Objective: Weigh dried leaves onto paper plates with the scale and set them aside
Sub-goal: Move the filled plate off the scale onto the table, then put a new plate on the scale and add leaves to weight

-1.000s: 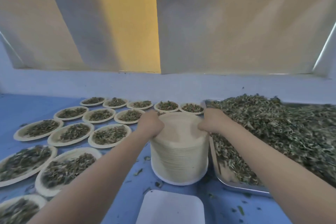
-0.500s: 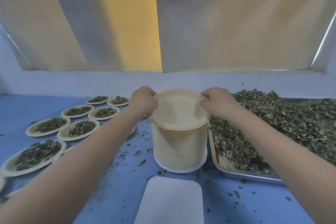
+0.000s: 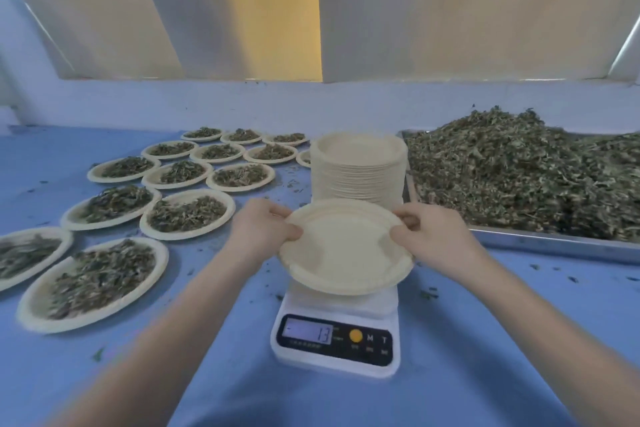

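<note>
Both hands have carried an empty paper plate (image 3: 346,246) off the stack (image 3: 358,170) onto the scale (image 3: 336,340); the left hand (image 3: 263,232) and right hand (image 3: 433,236) pinch its rim. Many filled plates (image 3: 187,215) sit toward the worktop's left edge; dried leaves (image 3: 519,173) remain heaped in the tray (image 3: 554,246).

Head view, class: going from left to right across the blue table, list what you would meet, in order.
Filled plates of dried leaves → left hand → empty paper plate on the scale → right hand → metal tray heaped with dried leaves.
</note>
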### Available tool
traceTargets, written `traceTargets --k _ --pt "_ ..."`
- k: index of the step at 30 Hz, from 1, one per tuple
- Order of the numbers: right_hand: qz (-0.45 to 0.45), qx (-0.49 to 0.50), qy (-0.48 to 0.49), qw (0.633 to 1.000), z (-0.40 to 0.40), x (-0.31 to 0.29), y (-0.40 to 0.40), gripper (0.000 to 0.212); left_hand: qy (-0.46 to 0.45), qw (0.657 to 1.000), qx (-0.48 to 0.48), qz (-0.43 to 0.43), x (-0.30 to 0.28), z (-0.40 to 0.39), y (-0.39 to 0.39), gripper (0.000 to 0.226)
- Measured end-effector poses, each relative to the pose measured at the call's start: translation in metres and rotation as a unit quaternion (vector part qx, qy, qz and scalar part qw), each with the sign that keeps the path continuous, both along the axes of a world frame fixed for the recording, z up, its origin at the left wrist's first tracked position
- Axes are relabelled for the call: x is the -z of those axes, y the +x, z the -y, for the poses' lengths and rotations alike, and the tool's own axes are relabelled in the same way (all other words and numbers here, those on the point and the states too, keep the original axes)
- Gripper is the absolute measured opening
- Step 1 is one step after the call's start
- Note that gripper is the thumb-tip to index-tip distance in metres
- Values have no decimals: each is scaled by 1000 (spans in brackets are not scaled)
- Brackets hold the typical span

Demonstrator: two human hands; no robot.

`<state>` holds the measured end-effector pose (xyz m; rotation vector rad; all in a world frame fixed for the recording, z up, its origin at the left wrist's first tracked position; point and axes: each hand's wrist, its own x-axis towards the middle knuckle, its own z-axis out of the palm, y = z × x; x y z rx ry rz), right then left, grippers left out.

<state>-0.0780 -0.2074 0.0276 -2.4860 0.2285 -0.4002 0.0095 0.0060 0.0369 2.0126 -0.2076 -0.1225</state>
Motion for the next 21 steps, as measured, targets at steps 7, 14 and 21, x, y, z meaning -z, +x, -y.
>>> traceTargets --k 7,14,21 --pt "-14 47 76 996 5 45 9 22 -11 999 -40 -10 37 5 1 26" --pt "3 78 212 974 7 51 8 53 -238 965 -5 -107 64 -5 -1 30" --pt "9 73 267 961 5 57 -1 61 -281 954 29 -100 68 -13 2 21"
